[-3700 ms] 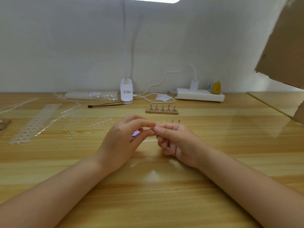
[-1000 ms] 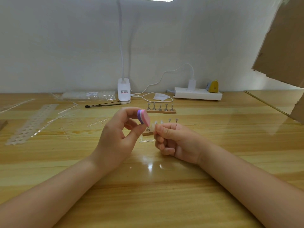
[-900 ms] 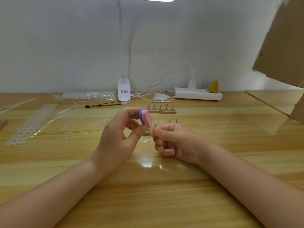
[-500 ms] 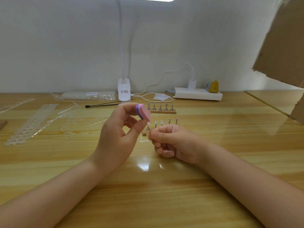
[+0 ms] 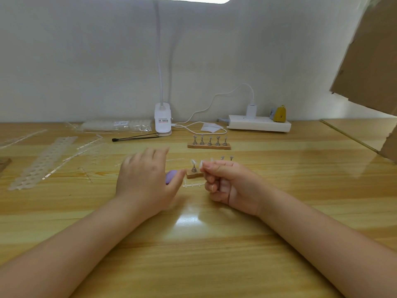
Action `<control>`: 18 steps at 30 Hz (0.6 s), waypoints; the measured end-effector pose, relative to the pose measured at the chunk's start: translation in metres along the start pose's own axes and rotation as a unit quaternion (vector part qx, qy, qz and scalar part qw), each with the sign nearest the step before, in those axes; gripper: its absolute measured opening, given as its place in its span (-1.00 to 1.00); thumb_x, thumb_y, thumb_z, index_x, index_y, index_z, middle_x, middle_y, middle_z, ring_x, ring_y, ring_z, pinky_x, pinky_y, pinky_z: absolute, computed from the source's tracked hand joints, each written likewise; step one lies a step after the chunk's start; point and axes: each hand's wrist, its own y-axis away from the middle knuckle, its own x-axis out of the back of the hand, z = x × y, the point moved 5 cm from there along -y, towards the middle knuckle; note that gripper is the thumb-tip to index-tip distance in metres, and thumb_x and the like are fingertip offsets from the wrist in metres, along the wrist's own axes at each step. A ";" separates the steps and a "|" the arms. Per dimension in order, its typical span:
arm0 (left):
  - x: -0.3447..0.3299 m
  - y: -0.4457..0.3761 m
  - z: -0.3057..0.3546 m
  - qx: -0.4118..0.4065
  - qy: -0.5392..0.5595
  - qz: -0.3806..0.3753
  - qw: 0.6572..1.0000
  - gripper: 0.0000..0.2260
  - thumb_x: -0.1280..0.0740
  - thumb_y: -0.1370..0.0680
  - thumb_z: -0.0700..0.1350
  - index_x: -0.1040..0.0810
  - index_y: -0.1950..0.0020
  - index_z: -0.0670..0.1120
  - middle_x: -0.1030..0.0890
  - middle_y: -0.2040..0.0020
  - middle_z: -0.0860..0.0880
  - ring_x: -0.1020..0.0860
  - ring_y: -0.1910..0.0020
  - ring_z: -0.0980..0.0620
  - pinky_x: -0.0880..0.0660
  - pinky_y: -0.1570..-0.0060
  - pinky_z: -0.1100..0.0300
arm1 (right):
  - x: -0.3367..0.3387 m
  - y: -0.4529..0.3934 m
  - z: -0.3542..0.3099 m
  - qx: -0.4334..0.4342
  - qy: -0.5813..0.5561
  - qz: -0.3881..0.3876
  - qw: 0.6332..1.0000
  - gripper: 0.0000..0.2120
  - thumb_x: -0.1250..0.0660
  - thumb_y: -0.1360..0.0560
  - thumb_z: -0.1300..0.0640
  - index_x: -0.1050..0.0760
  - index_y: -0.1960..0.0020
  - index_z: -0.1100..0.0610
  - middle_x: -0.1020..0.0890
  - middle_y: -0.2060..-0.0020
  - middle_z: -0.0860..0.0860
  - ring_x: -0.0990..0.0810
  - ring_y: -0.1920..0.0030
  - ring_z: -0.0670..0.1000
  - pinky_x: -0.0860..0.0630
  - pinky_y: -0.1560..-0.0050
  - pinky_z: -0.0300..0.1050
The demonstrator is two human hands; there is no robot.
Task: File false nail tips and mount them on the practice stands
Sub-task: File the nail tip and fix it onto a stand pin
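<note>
While a clear nail tip (image 5: 202, 163) sits pinched between thumb and forefinger of the right hand (image 5: 227, 186) (other fingers curled), the left hand (image 5: 146, 179) lies flat, fingers loose, over a purple file (image 5: 171, 176), beside the near stand (image 5: 194, 172), another stand (image 5: 209, 144) farther back

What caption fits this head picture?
Left hand lowers purple file; right hand pinches nail tip by stand.
</note>
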 end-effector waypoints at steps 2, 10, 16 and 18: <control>0.008 0.003 0.012 -0.065 0.173 0.027 0.982 -0.43 -0.11 -0.49 0.26 -0.46 -0.35 -0.06 -0.56 -0.13 0.06 -0.53 -0.06 0.01 -0.37 -0.13 0.02 | -0.001 0.000 0.000 0.002 0.011 -0.003 1.000 -0.90 -0.38 -0.39 0.10 -0.59 0.27 0.11 -0.44 0.42 -0.02 -0.41 0.45 -0.11 -0.24 0.54 -0.33; 0.015 0.012 0.028 -0.166 0.295 0.076 0.938 -0.73 -0.29 -0.50 0.07 -0.66 -0.03 -0.04 -0.66 0.10 0.09 -0.59 0.10 0.06 -0.48 0.03 -0.11 | -0.001 0.002 -0.001 0.004 0.042 -0.001 0.999 -0.91 -0.38 -0.39 0.11 -0.57 0.19 0.14 -0.38 0.41 0.00 -0.39 0.45 -0.09 -0.23 0.53 -0.31; 0.014 0.011 0.024 -0.199 0.192 0.108 0.955 -0.73 -0.29 -0.51 0.04 -0.68 -0.01 -0.08 -0.66 0.18 0.09 -0.62 0.16 0.03 -0.48 0.09 -0.05 | 0.000 0.000 0.005 0.048 0.087 0.067 0.993 -0.82 -0.43 -0.40 0.09 -0.56 0.12 0.20 -0.46 0.47 -0.03 -0.42 0.47 -0.08 -0.29 0.54 -0.30; 0.015 0.011 0.022 -0.193 0.188 0.118 0.956 -0.75 -0.30 -0.51 0.04 -0.67 0.02 -0.07 -0.65 0.21 0.12 -0.61 0.19 0.05 -0.48 0.09 -0.02 | 0.001 0.000 0.006 0.051 0.097 0.080 0.991 -0.85 -0.42 -0.45 0.11 -0.56 0.12 0.20 -0.46 0.47 -0.02 -0.42 0.46 -0.08 -0.30 0.53 -0.29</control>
